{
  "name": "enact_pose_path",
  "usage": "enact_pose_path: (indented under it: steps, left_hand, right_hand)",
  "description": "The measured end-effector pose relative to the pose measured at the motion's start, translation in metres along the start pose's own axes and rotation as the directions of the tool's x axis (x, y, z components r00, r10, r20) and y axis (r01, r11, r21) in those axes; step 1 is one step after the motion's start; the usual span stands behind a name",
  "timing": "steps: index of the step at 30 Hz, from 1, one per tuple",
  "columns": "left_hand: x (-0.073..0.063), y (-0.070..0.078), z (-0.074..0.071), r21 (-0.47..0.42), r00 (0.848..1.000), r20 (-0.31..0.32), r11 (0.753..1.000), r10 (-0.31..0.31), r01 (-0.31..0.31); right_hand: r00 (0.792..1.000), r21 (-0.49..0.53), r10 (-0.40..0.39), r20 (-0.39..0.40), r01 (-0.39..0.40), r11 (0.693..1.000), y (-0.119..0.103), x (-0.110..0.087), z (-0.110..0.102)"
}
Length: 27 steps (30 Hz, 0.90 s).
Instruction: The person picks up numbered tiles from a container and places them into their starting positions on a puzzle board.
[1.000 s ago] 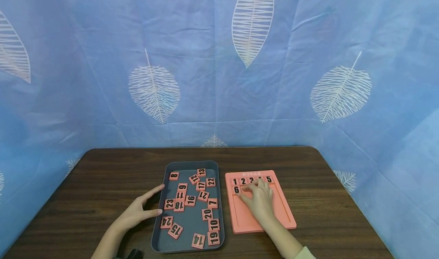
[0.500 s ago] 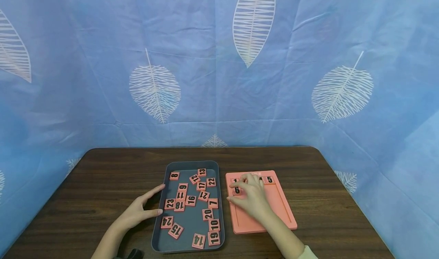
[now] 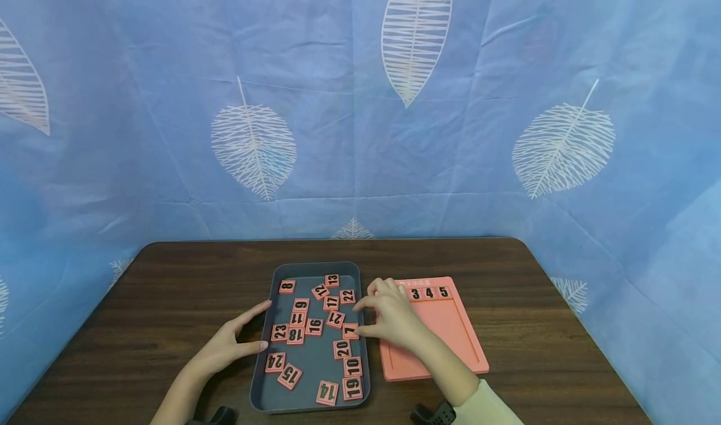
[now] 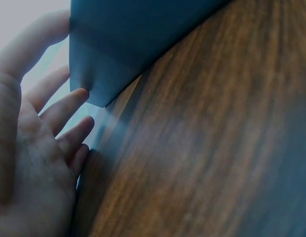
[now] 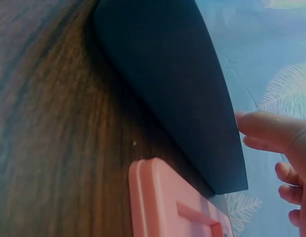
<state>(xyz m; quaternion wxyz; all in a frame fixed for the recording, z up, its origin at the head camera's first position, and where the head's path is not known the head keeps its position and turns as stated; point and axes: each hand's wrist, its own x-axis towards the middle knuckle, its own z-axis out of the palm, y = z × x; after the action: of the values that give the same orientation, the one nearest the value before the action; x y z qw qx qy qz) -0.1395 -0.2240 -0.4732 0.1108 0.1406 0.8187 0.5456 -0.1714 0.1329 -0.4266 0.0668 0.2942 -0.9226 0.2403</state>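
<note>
In the head view a dark grey tray (image 3: pixel 312 406) holds several pink number tiles with black digits, lying at various angles. My left hand (image 3: pixel 225 347) touches the tray's left side with its thumb and fingertips, the fingers spread and fairly straight; the left wrist view shows them along the tray's outer wall (image 4: pixel 113 49). My right hand (image 3: pixel 394 315) reaches over the tray's right rim, thumb and forefinger apart. Its thumb tip is right at the 7 tile (image 3: pixel 350 330). Beneath the right hand and wrist is a pink number board (image 3: pixel 445 343), partly covered, with tiles 3, 4 and 5 showing in its top row.
Tray and board stand side by side on a dark wooden table (image 3: pixel 197 275). The 22 tile (image 3: pixel 347 296) and the 20 tile (image 3: pixel 342 349) lie close to the 7. A blue cloth (image 3: pixel 315 162) with white leaf prints hangs behind the table.
My right hand has moved left from the board's upper left, where a 6 tile lies, to the tray's right rim. The left hand stays at the tray's left side.
</note>
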Motion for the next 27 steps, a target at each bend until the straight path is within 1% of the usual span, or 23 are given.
enact_pose_path:
  steps: [2, 5, 9, 15, 20, 27]
  left_hand:
    - [0.001, 0.0, 0.0, 0.004, 1.0, 0.001, 1.0, 0.001, -0.001]
    - [0.001, -0.001, 0.0, -0.003, 1.0, -0.003, 1.0, -0.014, 0.014]
    - [0.002, -0.002, 0.0, -0.02, 0.999, -0.009, 0.999, -0.032, 0.031]
    - [0.002, -0.003, 0.0, -0.014, 1.0, -0.002, 1.0, -0.025, 0.025]
    - [0.001, -0.003, -0.001, -0.009, 1.0, -0.004, 1.0, -0.018, 0.018]
    - [0.002, -0.004, 0.0, -0.009, 1.0, 0.002, 1.0, -0.006, 0.006]
  right_hand:
    - [0.999, -0.006, -0.007, 0.032, 0.007, 1.0, -0.001, 0.002, 0.001]
    - [0.998, -0.027, -0.002, 0.069, 0.004, 1.0, -0.004, 0.006, 0.003]
    - [0.995, -0.057, 0.015, 0.096, -0.01, 0.998, -0.01, 0.01, 0.007]
    - [0.994, -0.1, 0.037, 0.105, -0.027, 0.995, -0.013, 0.012, 0.011]
    - [0.99, -0.132, 0.08, 0.116, -0.064, 0.989, -0.016, 0.014, 0.014]
    - [0.979, -0.222, 0.15, 0.14, -0.116, 0.968, -0.022, 0.017, 0.018]
